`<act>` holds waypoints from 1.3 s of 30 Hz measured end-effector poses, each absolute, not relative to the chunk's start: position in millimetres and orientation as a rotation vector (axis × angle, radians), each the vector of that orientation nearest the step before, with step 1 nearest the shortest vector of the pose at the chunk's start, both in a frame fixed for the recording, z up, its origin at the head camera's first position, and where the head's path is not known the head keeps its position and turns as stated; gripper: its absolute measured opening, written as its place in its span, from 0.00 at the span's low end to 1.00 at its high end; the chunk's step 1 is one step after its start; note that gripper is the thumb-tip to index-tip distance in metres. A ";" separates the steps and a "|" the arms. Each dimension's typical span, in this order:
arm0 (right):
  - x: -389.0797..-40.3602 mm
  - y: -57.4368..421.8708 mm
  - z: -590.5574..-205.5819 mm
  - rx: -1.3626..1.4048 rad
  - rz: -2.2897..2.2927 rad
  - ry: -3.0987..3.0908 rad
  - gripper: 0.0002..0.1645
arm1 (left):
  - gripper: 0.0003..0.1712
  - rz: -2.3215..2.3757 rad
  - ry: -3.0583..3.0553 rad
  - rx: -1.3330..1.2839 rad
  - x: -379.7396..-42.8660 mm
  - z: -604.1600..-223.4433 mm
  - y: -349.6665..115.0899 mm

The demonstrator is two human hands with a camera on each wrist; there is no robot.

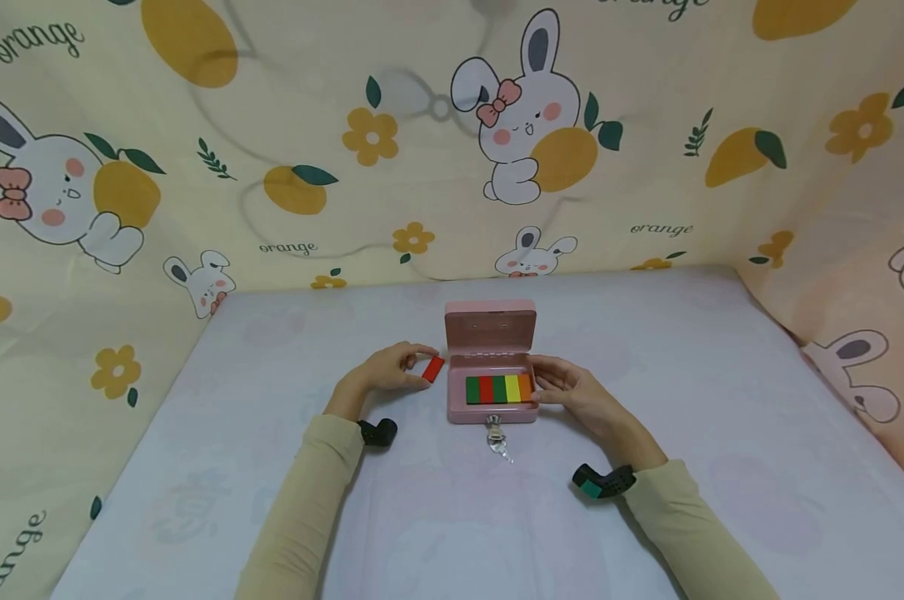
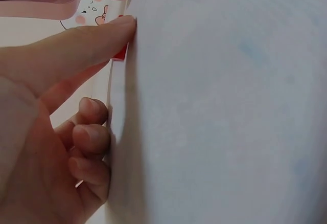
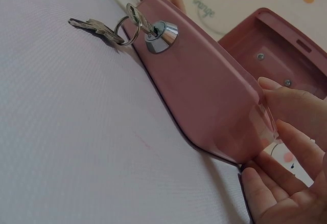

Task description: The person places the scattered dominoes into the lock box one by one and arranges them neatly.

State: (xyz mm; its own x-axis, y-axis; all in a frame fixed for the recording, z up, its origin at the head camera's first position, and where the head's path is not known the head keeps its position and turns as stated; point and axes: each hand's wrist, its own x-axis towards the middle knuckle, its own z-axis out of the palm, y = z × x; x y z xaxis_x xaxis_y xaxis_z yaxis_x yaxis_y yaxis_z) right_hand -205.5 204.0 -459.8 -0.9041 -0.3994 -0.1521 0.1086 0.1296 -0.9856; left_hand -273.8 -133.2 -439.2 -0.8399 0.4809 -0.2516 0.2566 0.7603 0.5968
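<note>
A pink metal cash box (image 1: 460,413) stands on the table with its lid (image 1: 491,331) raised. Inside it lies a row of coloured blocks (image 1: 499,389) in green, red, yellow and orange. Just left of the box, my left hand (image 1: 388,367) pinches a red block (image 1: 432,369) between thumb and finger. The left wrist view shows only a sliver of that block (image 2: 120,54) behind the thumb. My right hand (image 1: 576,392) grips the box's right side, thumb at the rim and fingers against the outer wall, as the right wrist view (image 3: 291,147) shows.
A ring of keys (image 1: 500,443) hangs from the lock (image 3: 162,37) on the box's front, one key in the lock. A pale cloth (image 1: 452,517) covers the table. A printed curtain (image 1: 422,200) rises behind and along both sides.
</note>
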 end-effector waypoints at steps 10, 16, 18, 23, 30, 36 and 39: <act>-206.4 204.1 -460.7 -0.275 -1.829 2.035 0.40 | 0.29 0.833 2.551 0.552 -272.6 -437.8 -133.6; -205.6 204.9 -463.1 -0.263 -1.821 2.037 0.41 | 0.29 0.894 2.546 0.497 -269.9 -440.1 -134.5; -205.4 204.9 -464.0 -0.263 -1.824 2.040 0.41 | 0.29 0.916 2.540 0.477 -268.8 -440.9 -134.4; -205.1 204.6 -464.2 -0.263 -1.845 2.036 0.40 | 0.29 0.963 2.531 0.444 -267.5 -441.9 -133.8; -204.6 204.0 -463.0 -0.288 -1.842 2.039 0.40 | 0.29 0.976 2.565 0.450 -263.8 -443.4 -134.4; -204.6 203.6 -462.0 -0.297 -1.841 2.037 0.40 | 0.29 1.036 2.573 0.482 -257.8 -441.0 -134.4; -204.6 203.5 -460.8 -0.306 -1.836 2.042 0.39 | 0.29 1.062 2.578 0.506 -255.3 -439.6 -133.6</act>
State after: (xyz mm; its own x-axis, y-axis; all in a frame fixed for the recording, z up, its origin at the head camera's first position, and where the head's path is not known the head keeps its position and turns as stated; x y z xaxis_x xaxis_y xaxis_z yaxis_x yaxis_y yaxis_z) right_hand -204.6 203.5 -460.8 -0.9057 -0.4031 -0.1311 0.0877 0.1243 -0.9884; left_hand -255.3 -133.6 -439.6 -0.8907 0.4308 -0.1451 0.2034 0.6632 0.7203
